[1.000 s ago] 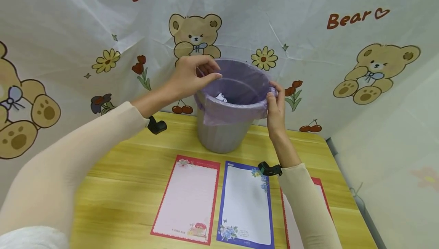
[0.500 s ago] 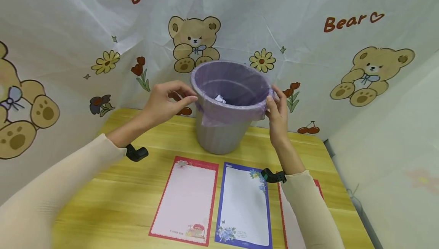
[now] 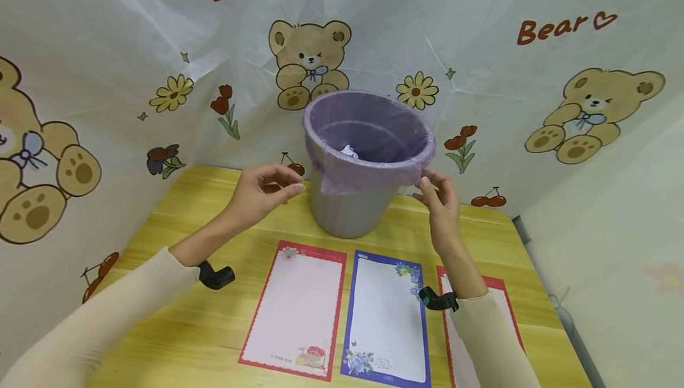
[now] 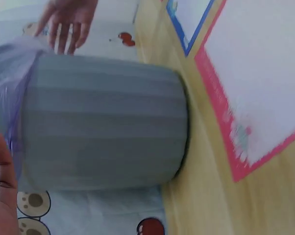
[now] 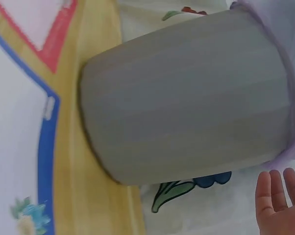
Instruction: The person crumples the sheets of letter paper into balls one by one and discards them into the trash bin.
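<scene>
A grey trash can (image 3: 350, 213) stands upright at the back of the table, lined with a thin purple plastic bag (image 3: 369, 177) folded over its rim. Inside lies a crumpled piece of white paper (image 3: 350, 151). My left hand (image 3: 262, 195) hovers left of the can, apart from it, fingers loosely bent and holding nothing. Close to the can's right side, just below the bag's edge, is my right hand (image 3: 442, 204). Its fingers (image 5: 280, 193) look relaxed and fairly straight in the right wrist view; whether they touch the bag I cannot tell.
Three decorated sheets lie in front of the can: a red-bordered one (image 3: 294, 311), a blue-bordered one (image 3: 387, 319) and another red-bordered one (image 3: 497, 293), partly under my right forearm. Behind the wooden table (image 3: 176, 227) hangs a bear-print cloth (image 3: 369, 13).
My left hand has come away from over the can's left rim, moving left and down. The right hand has let go of the rim and dropped slightly below it. The can stays put.
</scene>
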### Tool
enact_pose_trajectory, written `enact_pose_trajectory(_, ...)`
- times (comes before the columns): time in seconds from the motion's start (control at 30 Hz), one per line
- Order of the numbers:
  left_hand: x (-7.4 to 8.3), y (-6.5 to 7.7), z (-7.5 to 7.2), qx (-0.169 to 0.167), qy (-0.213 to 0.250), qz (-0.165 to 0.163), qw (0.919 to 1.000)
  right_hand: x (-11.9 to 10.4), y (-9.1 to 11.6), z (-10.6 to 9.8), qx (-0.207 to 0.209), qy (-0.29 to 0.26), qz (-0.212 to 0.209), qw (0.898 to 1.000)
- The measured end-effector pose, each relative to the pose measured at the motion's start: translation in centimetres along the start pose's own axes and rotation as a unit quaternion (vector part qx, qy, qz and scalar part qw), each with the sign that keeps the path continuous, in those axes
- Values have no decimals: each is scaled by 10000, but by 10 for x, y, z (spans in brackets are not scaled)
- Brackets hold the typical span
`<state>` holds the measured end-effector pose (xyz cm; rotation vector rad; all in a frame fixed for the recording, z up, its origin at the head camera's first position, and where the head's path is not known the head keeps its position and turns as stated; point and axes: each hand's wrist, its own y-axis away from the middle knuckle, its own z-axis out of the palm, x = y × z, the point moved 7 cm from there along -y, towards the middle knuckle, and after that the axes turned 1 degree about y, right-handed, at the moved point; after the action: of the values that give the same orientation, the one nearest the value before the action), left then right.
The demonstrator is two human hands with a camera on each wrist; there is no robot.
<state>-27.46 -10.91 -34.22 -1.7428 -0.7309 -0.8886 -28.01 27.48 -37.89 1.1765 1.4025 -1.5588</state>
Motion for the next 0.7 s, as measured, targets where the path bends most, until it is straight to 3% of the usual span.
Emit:
enact_pose_trajectory(0.17,-12,28,13,-314,-29,-389,9987,16,21,-3,-184,206,218,9994)
enact_pose_trajectory(0.3,-32,50,19,-746,-293,-841,9932,27,41,3,-588,769,509,9940)
enact_pose_trajectory(0.47,-59,75,23,-1364,-629,-1435,9782,35,66,24,-1487,1410,844,9751)
enact_pose_trajectory(0.6,-74,96,25,-1653,-833,-1612,9694,42,84,43,-2095,1560,1094,9591)
enact_pose_trajectory(0.7,-80,109,27,-1932,-1266,-1631,9592,49,96,58,-2495,1618,1244,9466)
